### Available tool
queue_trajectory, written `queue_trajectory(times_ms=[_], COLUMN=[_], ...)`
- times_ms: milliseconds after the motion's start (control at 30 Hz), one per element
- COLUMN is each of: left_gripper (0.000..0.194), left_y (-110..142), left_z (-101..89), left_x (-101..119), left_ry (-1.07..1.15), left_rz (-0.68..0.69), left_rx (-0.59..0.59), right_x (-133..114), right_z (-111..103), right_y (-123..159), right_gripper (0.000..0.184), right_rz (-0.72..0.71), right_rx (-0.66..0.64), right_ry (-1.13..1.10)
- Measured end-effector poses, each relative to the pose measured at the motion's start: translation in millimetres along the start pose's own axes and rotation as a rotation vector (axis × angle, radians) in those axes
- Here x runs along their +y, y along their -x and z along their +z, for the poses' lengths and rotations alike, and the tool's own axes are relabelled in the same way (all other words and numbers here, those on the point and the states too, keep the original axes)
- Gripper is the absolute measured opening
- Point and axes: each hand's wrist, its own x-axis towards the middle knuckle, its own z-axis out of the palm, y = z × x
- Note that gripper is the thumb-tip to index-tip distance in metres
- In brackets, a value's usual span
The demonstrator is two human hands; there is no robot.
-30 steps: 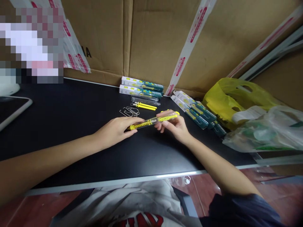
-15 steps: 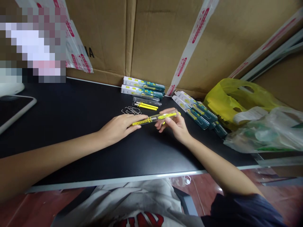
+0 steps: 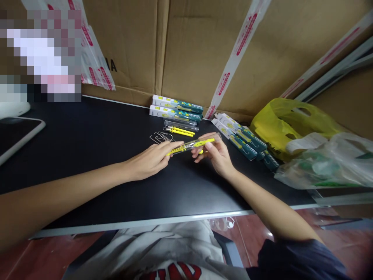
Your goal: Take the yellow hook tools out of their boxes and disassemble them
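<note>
Between my two hands is a spring scale (image 3: 189,146), a clear tube with yellow parts inside, tilted a little up to the right. My left hand (image 3: 151,159) is closed round its left end and covers that tip. My right hand (image 3: 217,155) pinches the right end between thumb and fingers, with a small yellow piece showing by the fingertips. Just beyond my left hand lie several bent wire hooks (image 3: 161,137). Behind them are yellow rods with metal ends (image 3: 182,131) and clear plastic tubes (image 3: 182,125).
Printed boxes (image 3: 176,112) lie against the cardboard wall (image 3: 189,50), and more boxes (image 3: 236,138) are at right. A yellow bag (image 3: 271,116) and a clear bag (image 3: 323,167) sit beyond. At far left is a white-edged tablet-like device (image 3: 23,138) on the black table (image 3: 175,198).
My left hand has slid right along the spring scale and covers more of its yellow left end. My right hand keeps its hold, and the tube has shifted slightly left within it.
</note>
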Motion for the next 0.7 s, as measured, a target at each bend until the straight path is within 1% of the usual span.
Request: queue_trajectory(times_ms=[133, 267, 467, 600, 700], left_gripper=[0.051, 0.044, 0.039, 0.033, 0.033], left_y=[1.0, 0.5, 0.8, 0.8, 0.9], left_z=[-2.8, -5.9, -6.7, -5.9, -4.9], left_x=[1.2, 1.5, 3.6, 4.6, 3.5], left_ry=[0.085, 0.140, 0.145, 0.140, 0.128], left_rz=[-0.009, -0.034, -0.092, -0.102, -0.108], left_rx=[0.010, 0.031, 0.009, 0.020, 0.039], right_x=[1.9, 1.8, -0.6, -1.5, -3.2], right_z=[0.2, 1.2, -0.9, -1.7, -2.2], right_y=[0.3, 1.6, 0.6, -0.4, -1.0], right_gripper=[0.030, 0.029, 0.032, 0.032, 0.034], right_rz=[0.008, -0.005, 0.024, 0.008, -0.002], right_rx=[-0.015, -0.025, -0.025, -0.021, -0.005], right_ry=[-0.011, -0.014, -0.013, -0.007, 0.021])
